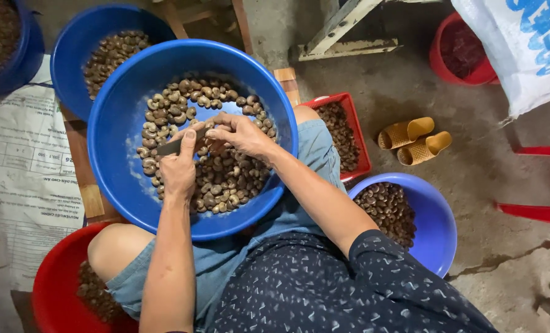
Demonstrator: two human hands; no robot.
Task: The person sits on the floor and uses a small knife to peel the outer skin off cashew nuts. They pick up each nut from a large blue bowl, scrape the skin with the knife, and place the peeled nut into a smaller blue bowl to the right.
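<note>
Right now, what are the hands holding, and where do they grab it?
The left hand grips a small dark blade by its near end. The right hand pinches a nut at its fingertips, over the blue basin.

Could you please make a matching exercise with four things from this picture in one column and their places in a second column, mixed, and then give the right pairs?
Things:
1. big blue basin
2. yellow slippers
3. red crate
4. small knife

Places:
A. on the concrete floor, right of the red crate
B. in the left hand, over the nuts
C. on the person's lap
D. on the floor beside the person's right knee

Right pairs: 1-C, 2-A, 3-D, 4-B
</note>
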